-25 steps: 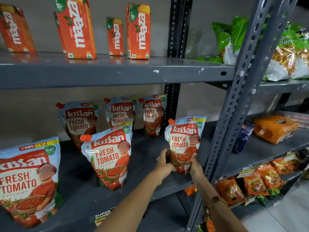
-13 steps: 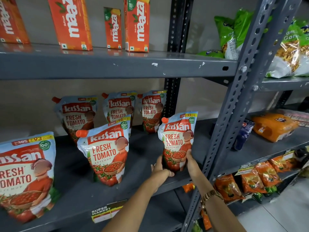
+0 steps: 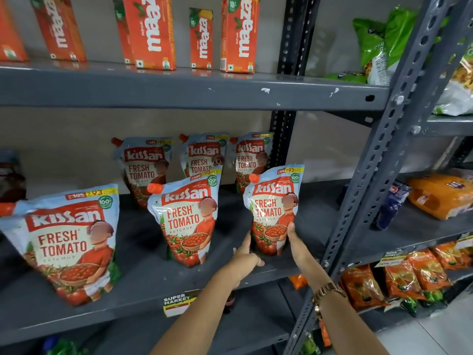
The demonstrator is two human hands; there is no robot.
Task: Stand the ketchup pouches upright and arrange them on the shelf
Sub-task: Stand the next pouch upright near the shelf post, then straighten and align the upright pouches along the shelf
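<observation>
Several Kissan ketchup pouches stand upright on the grey middle shelf. The front right pouch stands near the shelf's front edge. My right hand presses against its lower right side. My left hand rests against its lower left side, fingers extended along the pouch's base. A second front pouch stands to its left, and a large near pouch leans at the far left. Three more pouches stand at the back: one at the left, one in the middle, one at the right.
Orange Maaza juice cartons line the upper shelf. A perforated grey upright rises just right of my hands. The neighbouring rack holds green snack bags, an orange packet and orange packets lower down. A price label hangs on the shelf edge.
The view has shifted so the shelf contents sit further right. The held pouch now stands lower on the shelf, and my left hand has loosened from gripping to resting beside its base.
</observation>
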